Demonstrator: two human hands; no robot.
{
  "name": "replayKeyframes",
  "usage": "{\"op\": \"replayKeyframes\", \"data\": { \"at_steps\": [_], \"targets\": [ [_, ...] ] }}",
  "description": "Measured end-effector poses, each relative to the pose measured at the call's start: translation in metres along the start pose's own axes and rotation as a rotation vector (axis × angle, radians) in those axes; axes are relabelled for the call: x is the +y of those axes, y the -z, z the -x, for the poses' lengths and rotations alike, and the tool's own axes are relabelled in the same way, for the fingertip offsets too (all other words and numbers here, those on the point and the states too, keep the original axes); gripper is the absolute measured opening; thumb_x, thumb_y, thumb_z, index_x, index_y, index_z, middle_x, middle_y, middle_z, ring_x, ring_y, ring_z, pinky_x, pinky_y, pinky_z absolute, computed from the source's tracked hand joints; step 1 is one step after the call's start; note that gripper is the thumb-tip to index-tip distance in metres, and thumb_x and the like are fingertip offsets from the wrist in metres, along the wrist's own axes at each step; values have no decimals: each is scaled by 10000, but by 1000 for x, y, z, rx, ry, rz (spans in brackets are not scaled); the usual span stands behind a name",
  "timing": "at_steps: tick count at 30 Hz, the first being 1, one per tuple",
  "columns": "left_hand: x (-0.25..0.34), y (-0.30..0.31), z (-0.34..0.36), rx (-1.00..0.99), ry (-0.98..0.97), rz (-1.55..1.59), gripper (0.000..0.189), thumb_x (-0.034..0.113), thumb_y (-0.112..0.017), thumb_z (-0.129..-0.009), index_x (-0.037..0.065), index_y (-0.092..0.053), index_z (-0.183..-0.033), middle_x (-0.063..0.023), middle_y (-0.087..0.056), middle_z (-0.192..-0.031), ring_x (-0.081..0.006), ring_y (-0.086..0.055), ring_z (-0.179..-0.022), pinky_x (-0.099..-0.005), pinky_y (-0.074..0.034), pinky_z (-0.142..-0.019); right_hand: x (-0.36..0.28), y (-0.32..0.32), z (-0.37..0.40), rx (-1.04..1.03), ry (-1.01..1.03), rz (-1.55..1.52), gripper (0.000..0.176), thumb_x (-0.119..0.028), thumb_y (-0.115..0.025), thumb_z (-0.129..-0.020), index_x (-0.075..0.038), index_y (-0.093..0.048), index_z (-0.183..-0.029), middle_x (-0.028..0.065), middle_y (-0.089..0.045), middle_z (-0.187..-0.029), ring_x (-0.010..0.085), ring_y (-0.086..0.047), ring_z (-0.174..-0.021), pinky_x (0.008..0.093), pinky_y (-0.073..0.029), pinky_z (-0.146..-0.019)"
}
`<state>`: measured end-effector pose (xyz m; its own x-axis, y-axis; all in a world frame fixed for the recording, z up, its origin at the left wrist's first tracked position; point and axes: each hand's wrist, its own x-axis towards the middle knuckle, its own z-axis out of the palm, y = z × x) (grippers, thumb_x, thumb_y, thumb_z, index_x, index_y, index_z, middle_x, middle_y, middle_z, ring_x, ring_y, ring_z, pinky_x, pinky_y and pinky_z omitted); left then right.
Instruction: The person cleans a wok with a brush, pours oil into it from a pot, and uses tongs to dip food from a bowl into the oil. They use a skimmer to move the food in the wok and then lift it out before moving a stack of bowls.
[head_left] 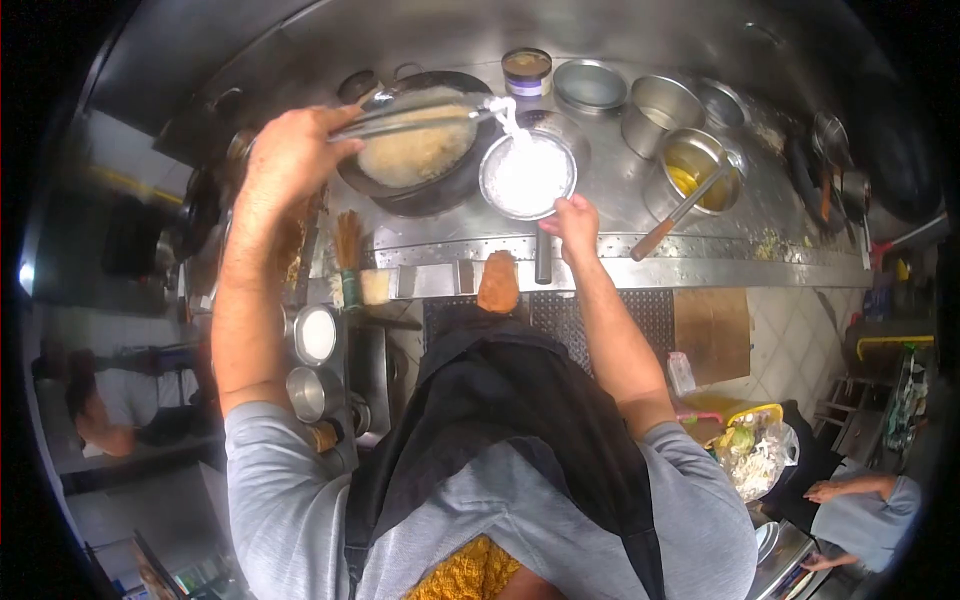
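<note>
A bowl of white powder sits above a long-handled pan, its rim pinched by the right hand. The left hand, well apart, is closed around metal tongs that reach across a wok of bubbling oil. At their tips, over the bowl's edge, hangs a white strand, perhaps powder-coated food; blur hides which. Rightward on the steel counter stands a pot holding yellow liquid.
</note>
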<state>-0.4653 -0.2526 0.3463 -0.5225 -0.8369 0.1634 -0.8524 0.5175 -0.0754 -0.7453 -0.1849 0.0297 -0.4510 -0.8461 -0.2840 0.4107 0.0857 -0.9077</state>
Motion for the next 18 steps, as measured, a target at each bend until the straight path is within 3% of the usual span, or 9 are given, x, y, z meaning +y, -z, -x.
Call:
{"op": "replayKeyframes", "data": {
  "at_steps": [5, 13, 16, 18],
  "targets": [
    [-42, -11, -10, 75, 51, -29, 421, 298, -723, -815, 146, -662, -1203, -138, -687, -1059, -325, -652, -983, -408, -509, -852, 8, -5, -5, 26, -20, -52, 126, -61, -529, -869, 5, -619, -929, 84, -637, -831, 164, -625, -605, 297, -568, -557],
    [-65, -123, -38, -213, 240, -106, 399, 362, -689, -825, 210, -671, -1193, -136, -690, -1068, -315, -655, -1006, -419, -515, -885, 6, -2, 5, 15, -3, 3, 122, -63, -523, -879, 19, -596, -934, 92, -623, -844, 192, -643, -618, 304, -584, -571],
    [-68, -163, -35, -164, 242, -72, 434, 353, -692, -819, 202, -650, -1223, -135, -685, -1082, -322, -649, -1016, -423, -515, -878, 7, 1, 5, 38, -20, 29, 116, -58, -524, -876, 16, -606, -908, 91, -629, -821, 183, -639, -600, 288, -580, -562],
    [-58, -155, -31, -111, 250, -34, 437, 351, -694, -817, 197, -650, -1224, -136, -685, -1081, -320, -647, -1020, -422, -515, -876, 3, 1, 9, 48, -16, 16, 116, -58, -524, -876, 15, -607, -909, 91, -631, -818, 181, -637, -594, 283, -578, -558]
  ]
}}
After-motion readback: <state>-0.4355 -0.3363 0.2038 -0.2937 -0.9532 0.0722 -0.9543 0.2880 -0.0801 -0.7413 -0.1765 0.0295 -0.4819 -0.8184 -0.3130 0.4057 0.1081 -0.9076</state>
